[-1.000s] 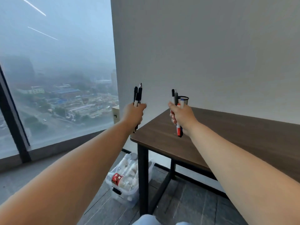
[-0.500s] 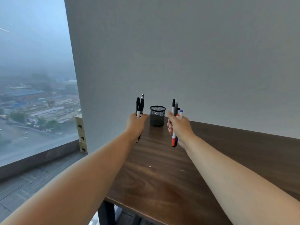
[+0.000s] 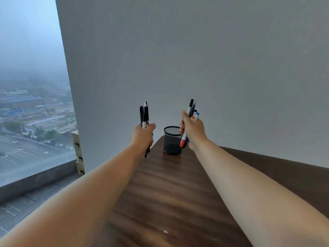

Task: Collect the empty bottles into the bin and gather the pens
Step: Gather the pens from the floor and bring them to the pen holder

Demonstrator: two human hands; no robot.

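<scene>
A black mesh pen cup (image 3: 172,140) stands upright at the far left corner of the dark wooden table (image 3: 170,198). My left hand (image 3: 143,135) grips a bundle of black pens (image 3: 144,114) upright, just left of the cup. My right hand (image 3: 192,131) holds several pens and markers (image 3: 192,109), with red and blue caps among them, beside the cup's right rim. Both hands hover above the table at about the cup's height. No bottles and no bin are in view.
A plain grey wall (image 3: 195,59) rises right behind the table. A large window (image 3: 32,97) fills the left side, with a low sill (image 3: 35,179) and grey floor below. A pale post with dark marks (image 3: 78,152) stands at the wall's corner.
The view has come closer over the table and the cup. Both hands with their pens have moved forward to either side of the cup. The bin on the floor has dropped out of view.
</scene>
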